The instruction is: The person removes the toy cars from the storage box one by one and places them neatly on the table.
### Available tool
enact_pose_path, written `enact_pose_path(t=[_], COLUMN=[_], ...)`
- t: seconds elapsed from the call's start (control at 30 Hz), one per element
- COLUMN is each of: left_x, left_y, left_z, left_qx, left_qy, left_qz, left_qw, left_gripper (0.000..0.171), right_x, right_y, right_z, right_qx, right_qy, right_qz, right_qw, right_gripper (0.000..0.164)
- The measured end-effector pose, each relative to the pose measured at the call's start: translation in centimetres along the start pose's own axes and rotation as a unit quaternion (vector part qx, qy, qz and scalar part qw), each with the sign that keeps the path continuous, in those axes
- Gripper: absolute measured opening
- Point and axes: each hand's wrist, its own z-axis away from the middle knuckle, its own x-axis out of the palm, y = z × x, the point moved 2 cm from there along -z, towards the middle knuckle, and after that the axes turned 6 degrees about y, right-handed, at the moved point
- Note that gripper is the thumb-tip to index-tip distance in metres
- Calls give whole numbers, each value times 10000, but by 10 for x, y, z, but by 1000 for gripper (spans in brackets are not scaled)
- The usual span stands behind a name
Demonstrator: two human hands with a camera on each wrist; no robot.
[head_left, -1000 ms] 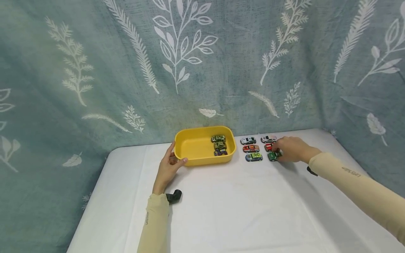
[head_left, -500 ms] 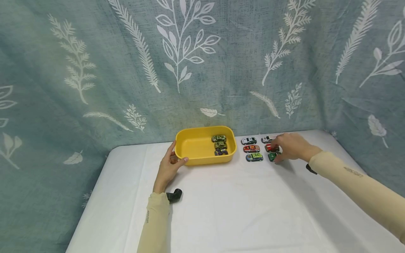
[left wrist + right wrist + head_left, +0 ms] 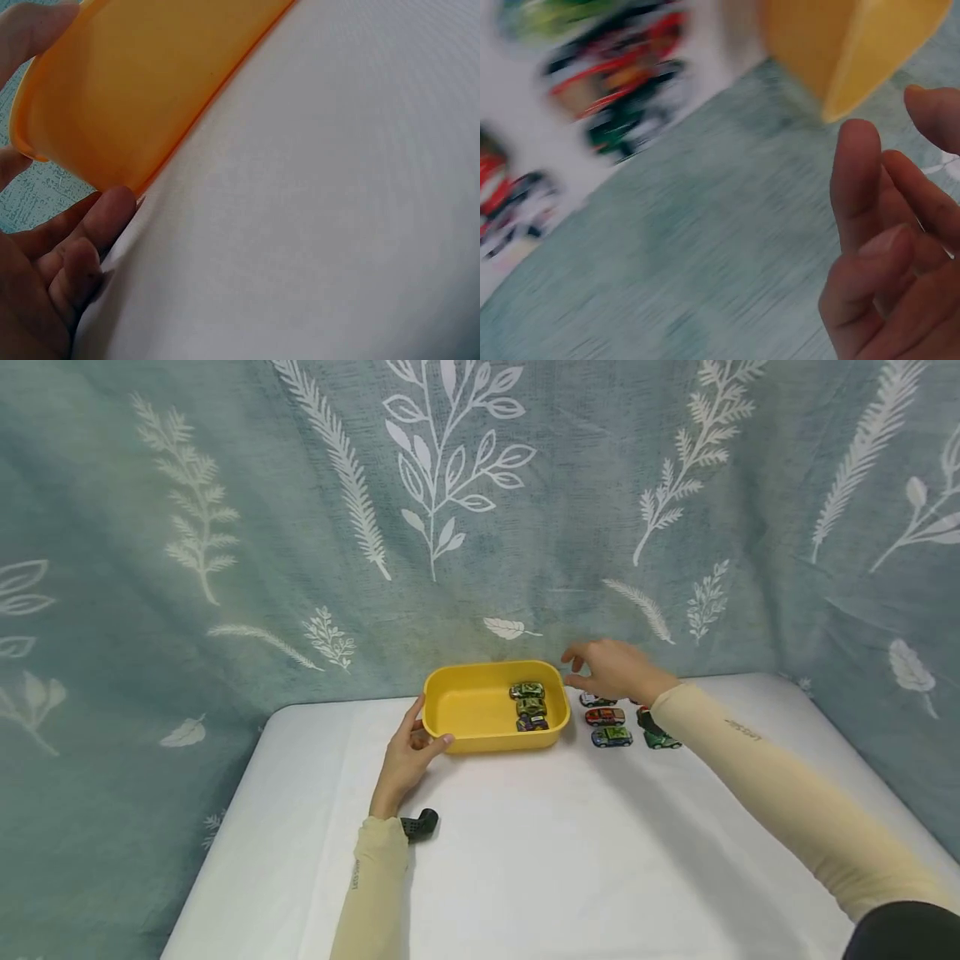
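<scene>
A yellow tray (image 3: 495, 743) sits on a white table (image 3: 540, 843) against a green curtain (image 3: 555, 593) printed with leaves. The person's left hand (image 3: 405, 764) grips the tray's left end, thumb at the near rim and fingers round the outer side. The right hand (image 3: 617, 668) is raised just beyond the tray's far right corner; it holds nothing, its fingers apart and slightly bent. Whether it touches the rim, I cannot tell. Three small cars (image 3: 530, 707) stand in a column inside, at the tray's right end. Just right of the tray, on the table, are a white car (image 3: 596, 700), a red car (image 3: 604, 717) and a blue-green car (image 3: 612, 737), with a dark green car (image 3: 662, 741) beyond; the right arm partly hides that group. For good handling, I judge, the left grip should stay firm so the tray cannot slide, and the right fingers should meet the rim gently, the wrist kept high above the cars.
</scene>
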Motion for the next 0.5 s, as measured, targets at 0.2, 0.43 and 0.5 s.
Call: enact_pose_path(t=[0.2, 0.43, 0.5], left_x=[3, 0, 1], left_y=[2, 2, 1], left_z=[1, 0, 0], left_qx=[-2, -17, -25], left_qy=[19, 18, 17], left_qz=[8, 19, 34], left_qw=[10000, 10000, 10000], left_gripper=[92, 94, 94], right_x=[7, 25, 30], right_y=[-22, -38, -40], right_z=[-40, -67, -71], right_qx=[84, 301, 372], right_qy=[-321, -643, -635], right_qz=[-625, -779, -698], right_qw=[9975, 9944, 9948], right_gripper=[36, 31, 29])
